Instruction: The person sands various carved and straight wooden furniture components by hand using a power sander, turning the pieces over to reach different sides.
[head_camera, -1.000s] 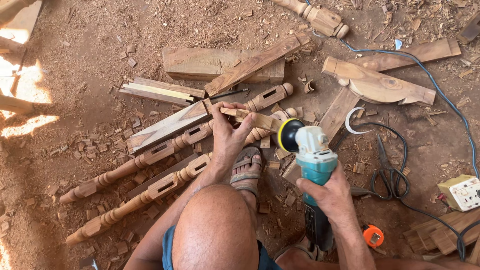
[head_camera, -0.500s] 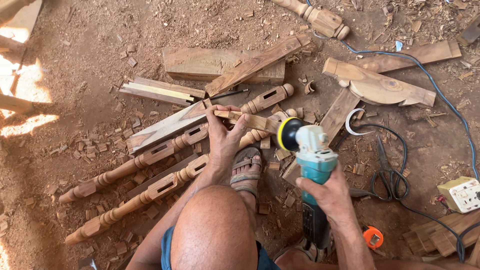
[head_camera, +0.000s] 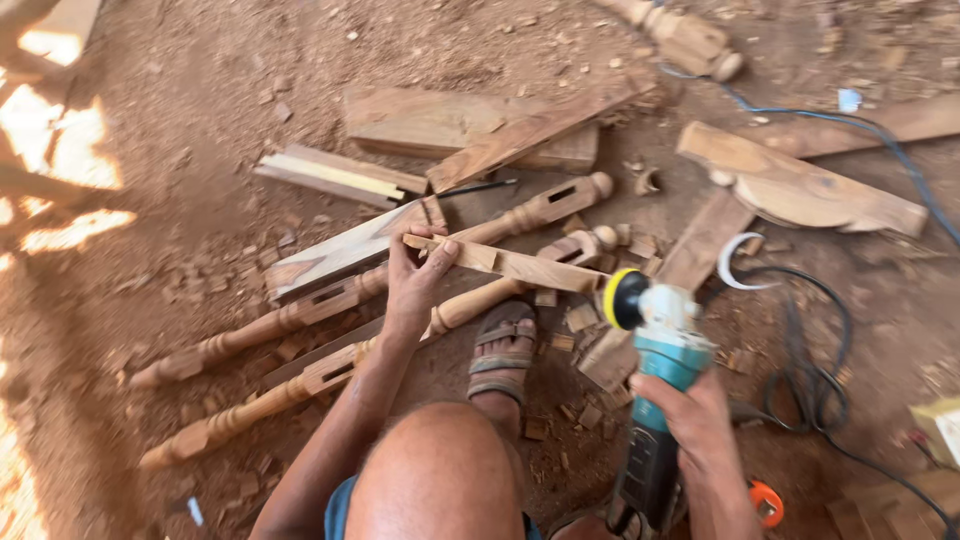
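Sunlit dirt floor (head_camera: 180, 110), wood chips (head_camera: 560, 400)

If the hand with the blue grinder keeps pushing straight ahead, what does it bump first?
Probably the thin pale wooden strip: the right hand aims the teal angle grinder at its end, though depth is unclear.

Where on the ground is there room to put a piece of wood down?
The dirt at upper left, between the sunlit patch and the flat plank, looks bare except for small chips. The lower left corner below the turned legs is open too. It is crowded around the left hand, the grinder and the cables.
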